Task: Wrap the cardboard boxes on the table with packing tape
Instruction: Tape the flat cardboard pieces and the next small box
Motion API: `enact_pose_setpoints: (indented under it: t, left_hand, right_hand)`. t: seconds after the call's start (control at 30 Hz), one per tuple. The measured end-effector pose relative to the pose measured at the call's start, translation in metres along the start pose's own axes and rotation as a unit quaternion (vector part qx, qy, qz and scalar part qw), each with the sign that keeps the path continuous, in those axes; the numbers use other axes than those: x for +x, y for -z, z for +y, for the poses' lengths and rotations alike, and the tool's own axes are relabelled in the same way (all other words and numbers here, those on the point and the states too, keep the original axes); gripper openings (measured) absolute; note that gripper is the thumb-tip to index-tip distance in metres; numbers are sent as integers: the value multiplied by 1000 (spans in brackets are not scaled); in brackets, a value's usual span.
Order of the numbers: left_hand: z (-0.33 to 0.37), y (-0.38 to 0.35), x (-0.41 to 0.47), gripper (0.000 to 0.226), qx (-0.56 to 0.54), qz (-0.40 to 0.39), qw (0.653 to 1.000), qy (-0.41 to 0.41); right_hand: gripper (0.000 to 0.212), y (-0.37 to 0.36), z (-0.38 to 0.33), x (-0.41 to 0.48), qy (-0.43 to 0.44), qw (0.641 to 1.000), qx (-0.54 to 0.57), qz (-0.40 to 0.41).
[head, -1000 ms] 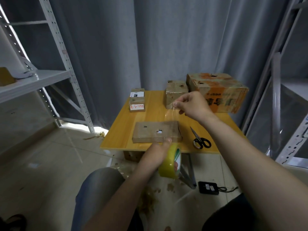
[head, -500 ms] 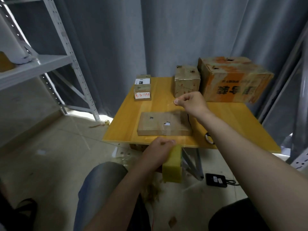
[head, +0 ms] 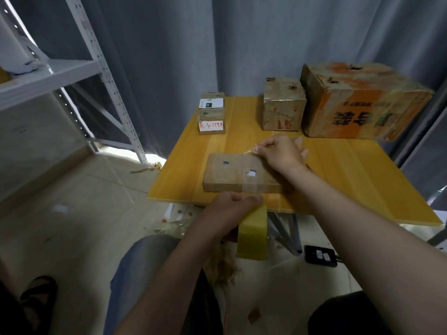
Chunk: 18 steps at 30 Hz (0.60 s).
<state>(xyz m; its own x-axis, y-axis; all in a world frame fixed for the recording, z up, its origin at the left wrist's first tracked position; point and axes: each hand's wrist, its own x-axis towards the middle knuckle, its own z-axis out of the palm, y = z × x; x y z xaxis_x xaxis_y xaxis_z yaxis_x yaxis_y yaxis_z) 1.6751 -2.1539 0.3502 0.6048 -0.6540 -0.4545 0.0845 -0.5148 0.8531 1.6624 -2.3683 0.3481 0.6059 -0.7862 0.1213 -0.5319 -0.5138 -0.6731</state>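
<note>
Flat cardboard box (head: 238, 175) lies near the front edge of the yellow tabletop (head: 350, 180), two torn holes in its top face.

Left hand (head: 229, 206) is just in front of the box and below the tabletop edge, fingers curled round the yellow tape roll (head: 252, 234), which is off the tabletop.

Clear tape strip (head: 251, 187) runs from the roll up the box's near face and across its top.

Right hand (head: 281, 154) is at the box's far edge, thumb and forefinger pinching the tape end, with the forearm over the box's right end.

Behind the box to the left are two small stacked boxes (head: 212, 116). Behind it to the right is a medium box (head: 284, 108), with a large orange-printed box (head: 362, 102) just beside that one.

Black device (head: 319, 256) is on the floor, below and right of the box.
</note>
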Motion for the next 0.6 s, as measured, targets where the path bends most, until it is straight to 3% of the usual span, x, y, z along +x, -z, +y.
enact_pose_setpoints:
  t: [0.17, 0.23, 0.33, 0.37, 0.43, 0.53, 0.6]
  left_hand:
    - [-4, -3, 3, 42, 11, -2, 1000, 3]
    - [-5, -3, 3, 38, 10, -2, 1000, -2]
    - [-7, -3, 5, 33, 4, -5, 1000, -3]
    - [-7, -3, 6, 33, 4, -6, 1000, -4]
    - [-8, -3, 6, 31, 7, -7, 1000, -5]
    - [-9, -4, 7, 29, -5, -9, 1000, -4]
    - [-9, -5, 6, 29, -17, -12, 1000, -5]
  right_hand:
    - [17, -6, 4, -5, 58, 993, -99, 28]
    - [30, -4, 4, -5, 82, 979, -184, 27]
    - [70, 1, 2, -6, 80, 960, -265, 27]
    - [76, 3, 0, -7, 105, 957, -266, 46]
    - [66, 6, -3, -13, 199, 948, -234, 76]
    - [46, 6, -12, -24, 273, 945, -179, -16]
    - [52, 0, -15, -32, 249, 943, -181, -127]
